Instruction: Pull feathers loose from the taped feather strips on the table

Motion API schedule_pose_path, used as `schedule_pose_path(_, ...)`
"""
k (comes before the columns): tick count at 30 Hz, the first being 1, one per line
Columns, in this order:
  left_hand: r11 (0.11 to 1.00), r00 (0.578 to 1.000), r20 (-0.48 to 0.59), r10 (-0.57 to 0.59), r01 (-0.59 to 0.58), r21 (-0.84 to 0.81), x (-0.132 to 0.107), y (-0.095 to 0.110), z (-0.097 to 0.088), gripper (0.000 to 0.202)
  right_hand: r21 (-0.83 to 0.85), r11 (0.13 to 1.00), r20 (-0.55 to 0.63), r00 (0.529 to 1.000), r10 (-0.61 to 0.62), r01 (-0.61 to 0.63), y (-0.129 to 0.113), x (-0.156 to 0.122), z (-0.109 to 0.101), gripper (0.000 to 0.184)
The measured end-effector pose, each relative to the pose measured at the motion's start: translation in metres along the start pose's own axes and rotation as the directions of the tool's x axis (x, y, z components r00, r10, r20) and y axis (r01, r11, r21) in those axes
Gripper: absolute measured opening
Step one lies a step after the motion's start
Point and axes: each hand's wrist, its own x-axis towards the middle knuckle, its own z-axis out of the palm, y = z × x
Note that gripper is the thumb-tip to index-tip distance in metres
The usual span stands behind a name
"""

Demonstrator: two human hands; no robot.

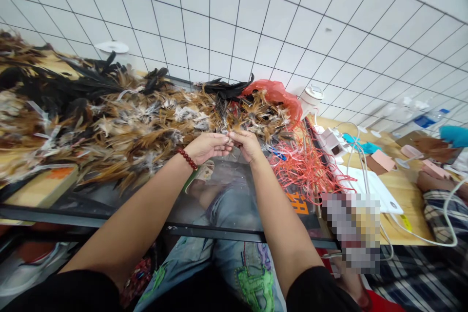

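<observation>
My left hand (207,148), with a red bead bracelet (187,159) at its wrist, and my right hand (248,144) meet over the near edge of a feather pile (142,124). Both have thumb and fingers pinched together, tip to tip. Whatever lies between them is too small and too covered to make out. The pile mixes brown, white and grey feathers, with long black feathers (73,83) towards the back left. Just right of my right hand is a tangle of red and pink strings (307,165).
A red plastic bag (278,95) lies behind the feathers, beside a white lidded container (312,95). Cables and a white flat device (373,187) are on the wooden table at right. Another person's plaid-clothed arm (444,212) rests there. A tiled wall (226,19) closes the back.
</observation>
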Motion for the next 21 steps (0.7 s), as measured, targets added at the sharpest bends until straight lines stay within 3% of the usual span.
schedule_pose_path(6,0.999,1.0,-0.001,0.024,-0.024,0.04,0.0,-0.001,0.001,0.016,-0.039,0.999,0.086,0.996,-0.006,0.01,0.0,-0.001,0.002,0.036)
schedule_pose_path(9,0.99,0.996,-0.075,0.048,-0.058,-0.131,0.001,0.002,0.003,0.009,-0.119,0.976,0.105,0.98,-0.168,0.18,-0.004,-0.003,0.002,0.045)
schedule_pose_path(12,0.964,0.985,-0.172,0.022,-0.066,-0.259,0.001,0.005,0.004,0.003,-0.382,0.847,0.12,0.928,-0.352,0.371,-0.006,-0.002,0.002,0.063)
schedule_pose_path(15,0.964,0.982,-0.187,-0.014,-0.037,-0.265,0.002,0.004,0.005,0.006,-0.517,0.737,0.125,0.89,-0.438,0.435,-0.002,0.002,0.002,0.062)
schedule_pose_path(18,0.976,0.984,-0.177,-0.007,-0.031,-0.214,0.003,0.0,0.006,0.007,-0.523,0.737,0.091,0.888,-0.45,0.427,0.003,0.006,0.002,0.061)
schedule_pose_path(21,0.981,0.98,-0.191,0.057,-0.091,-0.173,0.004,-0.002,0.004,0.011,-0.459,0.808,0.055,0.92,-0.388,0.369,0.004,0.006,0.001,0.064)
